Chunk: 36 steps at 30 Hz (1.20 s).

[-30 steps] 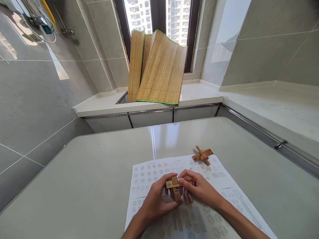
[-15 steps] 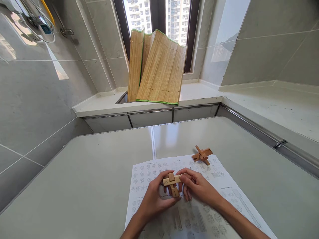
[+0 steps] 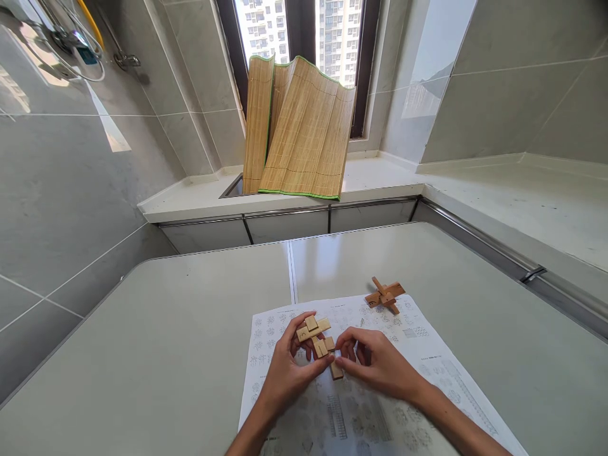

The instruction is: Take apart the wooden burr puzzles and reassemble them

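My left hand [image 3: 285,370] is closed around a partly built wooden puzzle [image 3: 313,332] of crossed light-wood bars, held just above a printed instruction sheet [image 3: 361,418]. My right hand [image 3: 375,364] pinches one wooden bar [image 3: 335,368] that sticks out at the puzzle's lower right. The two hands are close together over the sheet's upper middle. A second, darker wooden cross puzzle [image 3: 386,296] lies on the sheet's far right corner, apart from both hands.
The sheet lies on a grey table [image 3: 166,342] with a seam down its middle. Behind it runs a white counter [image 3: 380,180] with a folded bamboo mat [image 3: 299,130] leaning at the window. Tiled walls stand left and right.
The puzzle has moved left and up with my left hand. My right hand has drawn one bar out toward the lower right, and the hands have spread slightly apart.
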Motion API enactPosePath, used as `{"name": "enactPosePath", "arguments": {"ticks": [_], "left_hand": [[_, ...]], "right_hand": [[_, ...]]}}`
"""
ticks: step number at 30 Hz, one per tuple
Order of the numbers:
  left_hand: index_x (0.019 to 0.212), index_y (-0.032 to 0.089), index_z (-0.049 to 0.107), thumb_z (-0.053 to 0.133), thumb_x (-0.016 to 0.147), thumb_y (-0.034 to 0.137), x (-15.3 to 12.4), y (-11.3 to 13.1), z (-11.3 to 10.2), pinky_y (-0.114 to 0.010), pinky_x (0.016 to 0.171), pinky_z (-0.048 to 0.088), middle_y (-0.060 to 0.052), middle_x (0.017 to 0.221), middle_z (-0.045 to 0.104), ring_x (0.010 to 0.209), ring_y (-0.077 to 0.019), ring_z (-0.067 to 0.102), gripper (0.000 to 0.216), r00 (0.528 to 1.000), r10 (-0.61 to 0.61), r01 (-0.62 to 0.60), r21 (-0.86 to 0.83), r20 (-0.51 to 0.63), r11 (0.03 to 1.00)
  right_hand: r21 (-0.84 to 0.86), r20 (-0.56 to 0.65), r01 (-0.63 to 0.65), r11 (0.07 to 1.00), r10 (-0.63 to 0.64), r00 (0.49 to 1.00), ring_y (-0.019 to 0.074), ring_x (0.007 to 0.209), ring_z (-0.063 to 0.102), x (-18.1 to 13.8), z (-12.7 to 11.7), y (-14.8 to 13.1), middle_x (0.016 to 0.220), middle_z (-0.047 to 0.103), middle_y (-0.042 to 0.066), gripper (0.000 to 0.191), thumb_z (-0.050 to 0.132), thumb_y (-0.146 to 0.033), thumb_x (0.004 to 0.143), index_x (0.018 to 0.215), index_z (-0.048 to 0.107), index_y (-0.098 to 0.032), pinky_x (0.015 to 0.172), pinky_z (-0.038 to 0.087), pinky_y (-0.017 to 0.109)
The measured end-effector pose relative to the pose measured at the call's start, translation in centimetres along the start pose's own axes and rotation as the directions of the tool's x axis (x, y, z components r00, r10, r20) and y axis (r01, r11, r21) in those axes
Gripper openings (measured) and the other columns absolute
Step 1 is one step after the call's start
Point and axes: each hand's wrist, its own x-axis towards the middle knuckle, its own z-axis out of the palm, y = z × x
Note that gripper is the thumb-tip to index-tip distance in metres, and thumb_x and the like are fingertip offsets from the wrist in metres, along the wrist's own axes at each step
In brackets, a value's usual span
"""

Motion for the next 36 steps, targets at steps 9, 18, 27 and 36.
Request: {"name": "enactPosePath", "arguments": {"ticks": [9,18,27,36], "left_hand": [[0.134,0.027,0.051,0.081,0.075,0.024,-0.25,-0.18,0.33,-0.031,0.087,0.053,-0.003,0.113,0.068,0.1,-0.0211,0.067,0.067,0.998,0.016,-0.021,0.09,0.064,0.996],[0.13,0.026,0.054,0.077,0.074,0.021,-0.31,0.41,0.32,-0.028,0.079,0.052,0.0,0.1,0.068,0.087,-0.0177,0.064,0.06,0.986,0.038,-0.065,0.165,0.162,0.984],[0.122,0.025,0.06,0.08,0.069,0.018,-0.34,0.7,0.43,-0.028,0.082,0.053,-0.001,0.108,0.069,0.092,-0.0191,0.066,0.058,0.991,0.051,-0.065,0.112,0.128,0.992],[0.124,0.024,0.061,0.083,0.067,0.019,-0.23,0.51,0.5,-0.032,0.086,0.056,-0.002,0.108,0.072,0.097,-0.0223,0.069,0.061,0.993,0.006,-0.018,0.101,0.115,0.995]], "right_hand": [[0.052,-0.083,-0.002,0.999,0.006,0.997,0.0148,0.069,0.056,-0.06,-0.16,0.12,0.087,0.065,0.0,0.031,0.064,-0.045,0.093,0.117,0.06,-0.026,0.06,0.047,0.026],[-0.032,-0.131,0.084,0.996,-0.088,0.988,0.0179,0.072,0.06,-0.08,-0.06,0.26,0.087,0.07,0.003,0.027,0.061,-0.048,0.095,0.109,0.07,-0.026,0.061,0.049,0.029],[-0.056,-0.16,0.107,0.993,-0.114,0.98,0.0208,0.074,0.064,-0.24,0.32,0.66,0.093,0.073,0.006,0.029,0.058,-0.05,0.097,0.109,0.07,-0.027,0.062,0.052,0.032],[-0.043,-0.163,0.055,0.998,-0.061,0.985,0.0187,0.069,0.062,-0.29,0.62,0.8,0.094,0.073,0.004,0.027,0.058,-0.05,0.097,0.11,0.069,-0.028,0.062,0.05,0.031]]}}
